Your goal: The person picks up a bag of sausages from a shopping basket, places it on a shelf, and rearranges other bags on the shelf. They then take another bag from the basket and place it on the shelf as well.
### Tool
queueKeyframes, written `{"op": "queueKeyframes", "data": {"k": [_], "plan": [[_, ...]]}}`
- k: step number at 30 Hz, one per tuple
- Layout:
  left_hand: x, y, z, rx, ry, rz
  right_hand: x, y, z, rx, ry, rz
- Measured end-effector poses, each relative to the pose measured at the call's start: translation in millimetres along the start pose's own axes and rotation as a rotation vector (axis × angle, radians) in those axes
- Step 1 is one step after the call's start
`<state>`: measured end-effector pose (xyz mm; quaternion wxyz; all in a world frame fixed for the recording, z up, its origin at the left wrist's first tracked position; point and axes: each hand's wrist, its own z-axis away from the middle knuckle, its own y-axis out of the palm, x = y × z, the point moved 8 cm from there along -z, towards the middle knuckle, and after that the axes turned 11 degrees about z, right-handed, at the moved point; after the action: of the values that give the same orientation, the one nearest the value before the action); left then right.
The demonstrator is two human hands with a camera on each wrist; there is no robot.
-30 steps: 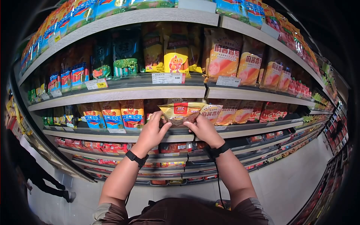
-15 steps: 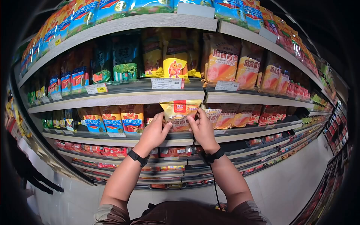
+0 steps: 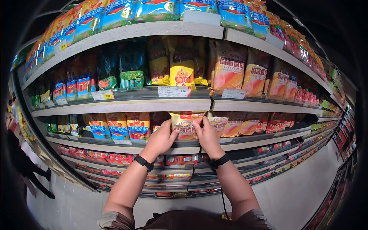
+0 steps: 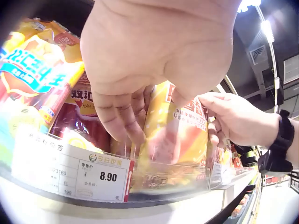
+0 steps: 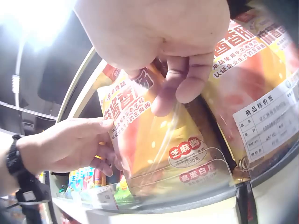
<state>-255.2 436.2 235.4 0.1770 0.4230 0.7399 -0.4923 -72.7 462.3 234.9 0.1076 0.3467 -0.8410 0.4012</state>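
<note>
Between my two hands is a yellow and pink sausage bag with red lettering, upright on a shelf below chest height. My left hand holds its left side, thumb on the front face. On the opposite side my right hand grips the edge, thumb also in front. In the left wrist view the bag's bottom sits behind a clear shelf lip. From the right wrist, the bag leans slightly, and its upper part is partly covered by my right hand.
Matching sausage bags stand to the right, and orange and blue bags to the left. The shelf board above runs close over the bag's top. Price tags line the shelf edge. A person's legs show at far left.
The bag has gone from tipped back, its front foreshortened, to upright with its front showing, between my hands. My hands have stayed on its sides. The head view has shifted slightly upward.
</note>
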Motion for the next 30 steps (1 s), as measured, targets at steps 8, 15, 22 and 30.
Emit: {"op": "queueKeyframes", "data": {"k": [8,15,22,30], "plan": [[6.9,2.8,-7.8,-0.018,-0.032,-0.092,9.5,2.1,7.5,0.028,0.034,0.125],[8.2,2.3,-11.0,-0.049,-0.031,-0.161,47.3,-19.7,29.8,-0.145,-0.271,0.031],[-11.7,-15.2,10.8,-0.270,0.131,-0.102,79.0,-11.9,18.3,-0.117,-0.469,0.268],[-69.5,-10.0,-0.4,-0.255,0.555,-0.361,73.5,-12.7,-0.2,-0.132,-0.349,0.406]]}}
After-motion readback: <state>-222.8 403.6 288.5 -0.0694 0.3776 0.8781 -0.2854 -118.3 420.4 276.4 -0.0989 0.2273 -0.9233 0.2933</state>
